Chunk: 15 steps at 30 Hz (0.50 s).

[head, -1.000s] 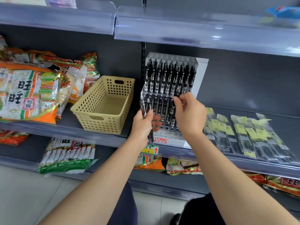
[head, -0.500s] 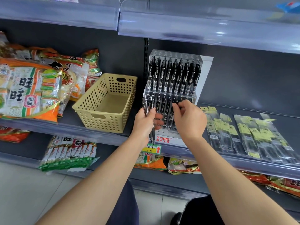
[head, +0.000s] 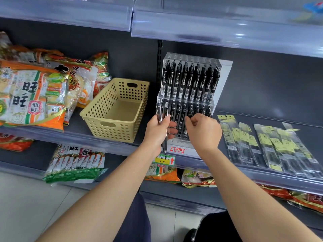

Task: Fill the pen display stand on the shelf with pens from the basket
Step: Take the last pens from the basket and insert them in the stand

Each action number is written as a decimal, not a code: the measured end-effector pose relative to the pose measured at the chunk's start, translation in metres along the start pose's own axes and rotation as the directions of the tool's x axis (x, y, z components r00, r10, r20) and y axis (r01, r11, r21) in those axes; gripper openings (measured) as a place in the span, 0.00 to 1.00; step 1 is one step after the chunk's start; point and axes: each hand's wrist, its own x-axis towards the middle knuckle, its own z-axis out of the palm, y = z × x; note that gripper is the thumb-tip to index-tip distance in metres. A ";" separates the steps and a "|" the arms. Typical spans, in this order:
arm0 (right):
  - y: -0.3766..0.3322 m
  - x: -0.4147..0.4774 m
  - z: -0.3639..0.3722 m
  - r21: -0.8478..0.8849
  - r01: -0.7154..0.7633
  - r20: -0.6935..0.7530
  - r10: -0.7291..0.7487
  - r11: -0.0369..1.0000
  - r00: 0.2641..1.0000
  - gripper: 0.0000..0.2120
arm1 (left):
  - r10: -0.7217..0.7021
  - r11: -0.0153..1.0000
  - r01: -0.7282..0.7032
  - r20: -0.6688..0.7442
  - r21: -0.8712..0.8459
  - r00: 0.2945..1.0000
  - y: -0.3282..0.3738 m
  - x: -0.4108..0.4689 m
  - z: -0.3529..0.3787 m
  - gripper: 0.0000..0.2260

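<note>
At the shelf's (head: pixel 75 128) front edge, the left grip (head: pixel 158 131) clasps seemingly light, stiff pens (head: pixel 159 111) mid-barrel; the right grip's (head: pixel 202 131) hold I cannot tell.

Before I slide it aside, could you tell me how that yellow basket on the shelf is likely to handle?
The yellow basket looks empty and is perforated plastic, so it is probably light yet fairly stiff. On the smooth grey shelf it would likely slide at a light push. Low and wide, it seems unlikely to tip.

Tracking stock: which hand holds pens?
The left hand: it grips a few pens at the stand's left edge; the right hand's curled fingers show none.
</note>
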 end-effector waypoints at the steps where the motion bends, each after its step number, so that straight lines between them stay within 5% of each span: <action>1: 0.000 0.000 0.000 -0.004 0.000 0.004 0.000 1.000 1.000 0.18 | -0.002 1.000 0.002 0.012 0.000 1.000 0.000 -0.001 0.000 0.04; 8: -0.006 -0.003 -0.005 0.250 0.032 -0.007 -0.031 0.968 0.999 0.17 | -0.010 0.999 0.014 0.102 -0.034 0.995 0.002 -0.005 -0.003 0.03; 12: -0.019 0.002 -0.018 0.493 -0.042 0.120 -0.020 0.869 0.993 0.14 | 0.040 0.999 -0.035 0.137 -0.041 0.990 0.002 -0.005 -0.004 0.03; 15: -0.023 0.008 -0.024 0.521 -0.128 0.211 0.018 0.844 0.977 0.11 | 0.069 0.997 -0.061 0.139 -0.056 0.988 0.002 -0.006 -0.004 0.02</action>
